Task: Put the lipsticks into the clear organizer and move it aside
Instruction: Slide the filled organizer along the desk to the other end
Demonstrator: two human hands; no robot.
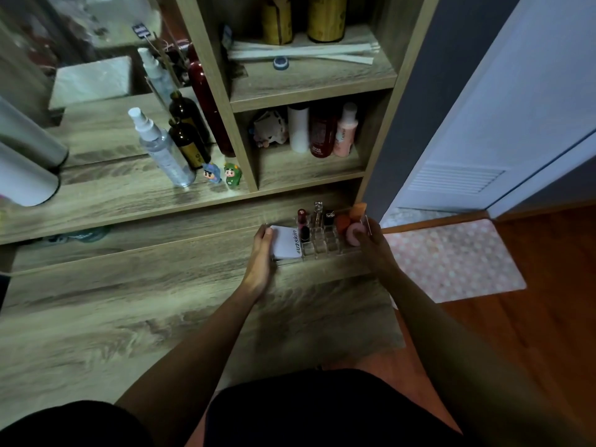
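The clear organizer stands on the wooden desk at its far right, close to the shelf unit. Lipsticks stand upright in its small slots, a dark red one at the left, a clear-capped one and a black one behind. A white compact lies in its left part; orange and pink sponges fill the right part. My left hand grips the organizer's left end. My right hand grips its right end. Both forearms reach forward from the bottom of the view.
Spray bottles, dark bottles and two small figurines stand on the raised ledge to the left. Shelf cubbies above the organizer hold bottles. The desk's right edge drops to a wooden floor with a pink mat. A white door is at right.
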